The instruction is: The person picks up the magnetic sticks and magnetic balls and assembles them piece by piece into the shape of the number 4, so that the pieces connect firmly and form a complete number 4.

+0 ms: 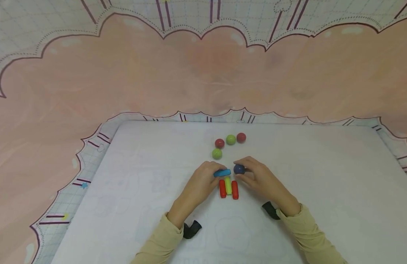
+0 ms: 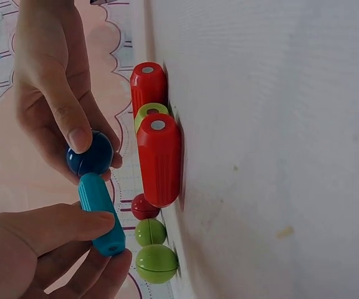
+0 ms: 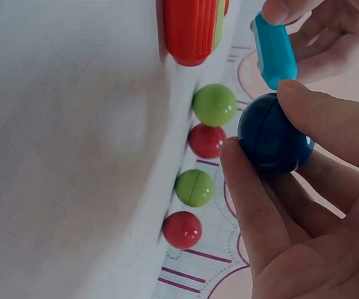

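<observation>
My left hand (image 1: 202, 180) pinches a light blue stick (image 1: 222, 172) between thumb and fingers. Held in the fingertips of my right hand (image 1: 261, 178) is a dark blue ball (image 1: 238, 169). In the left wrist view the stick's end (image 2: 92, 180) meets the lower side of the ball (image 2: 96, 156). Just below the hands, two red sticks (image 1: 222, 189) lie on the white surface with a yellow-green stick (image 1: 228, 186) between them. The red sticks show a small silver disc on the end, and their sides are grooved.
Beyond the hands sit two green balls (image 1: 217, 153) and two red balls (image 1: 241, 137) in a bent row. The white tabletop (image 1: 140, 165) has a patterned border at its far and side edges. Black straps (image 1: 192, 230) hang at both wrists.
</observation>
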A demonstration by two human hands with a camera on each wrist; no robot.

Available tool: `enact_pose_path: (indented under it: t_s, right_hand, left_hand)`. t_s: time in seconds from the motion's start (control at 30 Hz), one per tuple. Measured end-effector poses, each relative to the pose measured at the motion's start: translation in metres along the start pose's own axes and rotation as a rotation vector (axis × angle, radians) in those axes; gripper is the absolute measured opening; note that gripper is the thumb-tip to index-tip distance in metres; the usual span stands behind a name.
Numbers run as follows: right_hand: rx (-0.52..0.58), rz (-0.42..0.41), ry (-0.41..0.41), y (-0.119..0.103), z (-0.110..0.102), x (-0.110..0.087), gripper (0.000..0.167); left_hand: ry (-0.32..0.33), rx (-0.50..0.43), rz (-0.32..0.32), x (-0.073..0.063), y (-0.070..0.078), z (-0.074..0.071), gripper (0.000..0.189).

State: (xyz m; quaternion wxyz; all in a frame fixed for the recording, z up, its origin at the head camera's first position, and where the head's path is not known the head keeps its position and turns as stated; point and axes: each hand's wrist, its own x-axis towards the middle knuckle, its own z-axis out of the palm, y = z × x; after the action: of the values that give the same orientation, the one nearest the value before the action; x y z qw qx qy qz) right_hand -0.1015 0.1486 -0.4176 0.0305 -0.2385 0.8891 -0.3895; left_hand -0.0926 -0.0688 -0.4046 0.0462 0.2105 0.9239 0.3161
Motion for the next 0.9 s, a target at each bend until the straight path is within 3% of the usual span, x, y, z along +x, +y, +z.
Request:
enact_pose_path:
  t_s: [0.63, 0.9]
  right_hand:
    - [0.023, -0.028, -0.010, -0.0020, 0.0039, 0.0035, 0.044]
    - [-0.025, -0.048, 0.013, -0.0015, 0.0037, 0.0044, 0.043]
  left_hand:
    - [0.007, -0.007, 0.011, 0.0017, -0.0015, 0.0007, 0.029]
    - [0.008, -0.012, 0.019, 0.0027, -0.0021, 0.0000, 0.028]
